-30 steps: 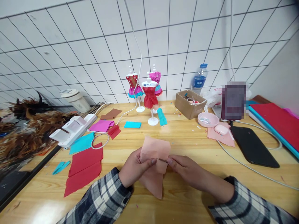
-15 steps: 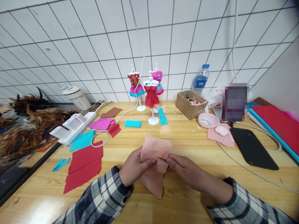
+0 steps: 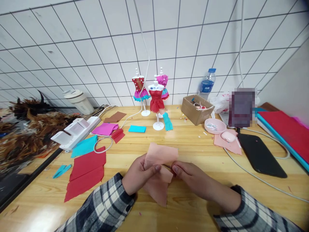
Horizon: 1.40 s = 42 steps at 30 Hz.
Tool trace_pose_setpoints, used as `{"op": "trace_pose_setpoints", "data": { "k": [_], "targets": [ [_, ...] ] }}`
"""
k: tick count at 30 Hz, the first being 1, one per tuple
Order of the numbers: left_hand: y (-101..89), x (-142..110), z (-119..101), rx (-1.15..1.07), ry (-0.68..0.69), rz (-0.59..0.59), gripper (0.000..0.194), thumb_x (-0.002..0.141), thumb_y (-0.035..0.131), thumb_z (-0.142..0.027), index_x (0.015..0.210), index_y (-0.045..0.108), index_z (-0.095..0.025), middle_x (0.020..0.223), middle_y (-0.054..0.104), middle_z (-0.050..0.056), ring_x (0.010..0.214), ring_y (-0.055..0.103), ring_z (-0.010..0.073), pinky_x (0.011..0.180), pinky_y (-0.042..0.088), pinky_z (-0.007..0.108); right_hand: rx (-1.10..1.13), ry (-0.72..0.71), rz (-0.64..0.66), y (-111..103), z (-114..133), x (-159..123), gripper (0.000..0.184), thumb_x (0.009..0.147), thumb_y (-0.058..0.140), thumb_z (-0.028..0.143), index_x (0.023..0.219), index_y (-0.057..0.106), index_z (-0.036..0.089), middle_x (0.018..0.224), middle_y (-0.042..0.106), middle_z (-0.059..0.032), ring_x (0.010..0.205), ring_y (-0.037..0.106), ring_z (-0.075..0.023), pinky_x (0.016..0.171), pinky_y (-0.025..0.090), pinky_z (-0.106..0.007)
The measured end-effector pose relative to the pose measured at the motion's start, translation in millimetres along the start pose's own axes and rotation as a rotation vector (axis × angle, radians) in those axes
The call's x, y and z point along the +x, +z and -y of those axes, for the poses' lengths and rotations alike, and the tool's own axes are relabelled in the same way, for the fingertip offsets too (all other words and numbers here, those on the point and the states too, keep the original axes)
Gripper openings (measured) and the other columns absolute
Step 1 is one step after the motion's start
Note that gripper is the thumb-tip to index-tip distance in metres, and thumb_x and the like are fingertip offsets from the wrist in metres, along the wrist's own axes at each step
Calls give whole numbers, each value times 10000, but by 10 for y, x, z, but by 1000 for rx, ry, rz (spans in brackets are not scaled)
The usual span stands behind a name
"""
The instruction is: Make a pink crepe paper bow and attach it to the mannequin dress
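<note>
A sheet of peach-pink crepe paper [image 3: 161, 154] is held over the table in front of me, its lower part hanging down. My left hand [image 3: 137, 174] is closed on its left side, thumb lying across the front. Across the sheet's middle runs a gap from the right edge, reaching close to my left thumb. At that gap's right end, my right hand [image 3: 190, 177] is closed in a pinch. From its fingertips a thin dark tool [image 3: 167, 166] points left into the gap; most of it is hidden, and I cannot make out its kind.
Several small dress forms in paper dresses [image 3: 156, 98] stand behind. Red paper [image 3: 87, 174], blue paper [image 3: 84, 146] and a white power strip [image 3: 76, 132] lie left. Right are a cardboard box [image 3: 196, 112], pink dish [image 3: 214, 126], black phone [image 3: 262, 154] and cables.
The gap in the pink crepe paper stands wider, its upper part shifted slightly. More of the thin dark tool shows at my right fingertips. Both hands stay nearly in place.
</note>
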<state>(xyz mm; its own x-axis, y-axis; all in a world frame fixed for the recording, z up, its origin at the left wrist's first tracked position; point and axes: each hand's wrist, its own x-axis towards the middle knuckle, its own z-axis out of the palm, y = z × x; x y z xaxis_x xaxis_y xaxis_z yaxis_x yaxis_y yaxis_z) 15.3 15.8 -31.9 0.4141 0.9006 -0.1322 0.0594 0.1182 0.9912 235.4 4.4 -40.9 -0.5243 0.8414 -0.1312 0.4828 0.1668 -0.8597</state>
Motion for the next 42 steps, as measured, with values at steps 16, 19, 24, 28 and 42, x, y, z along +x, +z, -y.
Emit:
{"op": "trace_pose_setpoints", "data": {
  "k": [16,19,24,28,42],
  "targets": [
    [12,-72,-10,-188,-80,11,404,784,716,-377,1107,634,-149,982,741,85,816,684,212,715,527,289,44,-3,13,-58,40,-29,404,985,286,395,802,582,190,815,647,-26,769,569,-173,692,394,-284],
    [13,-76,-4,-151,-81,0,449,774,730,-371,1147,616,-149,1009,736,91,838,679,213,701,520,272,10,-20,3,-48,41,-25,398,986,296,390,785,576,190,792,639,-20,739,557,-166,661,379,-275],
    [34,-79,9,-90,-94,-24,491,755,742,-398,1154,606,-146,1052,728,106,943,673,263,737,529,297,-9,-52,-4,-9,54,-12,380,984,296,388,744,521,196,761,602,-13,708,525,-160,633,355,-271],
    [54,-78,33,-104,-119,-16,466,747,751,-396,1119,609,-154,1034,737,102,941,685,274,752,540,319,-2,-56,-28,10,82,-14,384,983,284,398,715,475,199,719,555,-4,679,485,-151,614,329,-266],
    [76,-68,26,-34,-101,-47,416,761,739,-383,1083,617,-150,1045,737,99,1031,655,298,809,535,349,-64,-44,-17,53,114,-17,360,991,269,391,747,457,204,742,546,-12,689,474,-157,637,345,-277]
  ]
}}
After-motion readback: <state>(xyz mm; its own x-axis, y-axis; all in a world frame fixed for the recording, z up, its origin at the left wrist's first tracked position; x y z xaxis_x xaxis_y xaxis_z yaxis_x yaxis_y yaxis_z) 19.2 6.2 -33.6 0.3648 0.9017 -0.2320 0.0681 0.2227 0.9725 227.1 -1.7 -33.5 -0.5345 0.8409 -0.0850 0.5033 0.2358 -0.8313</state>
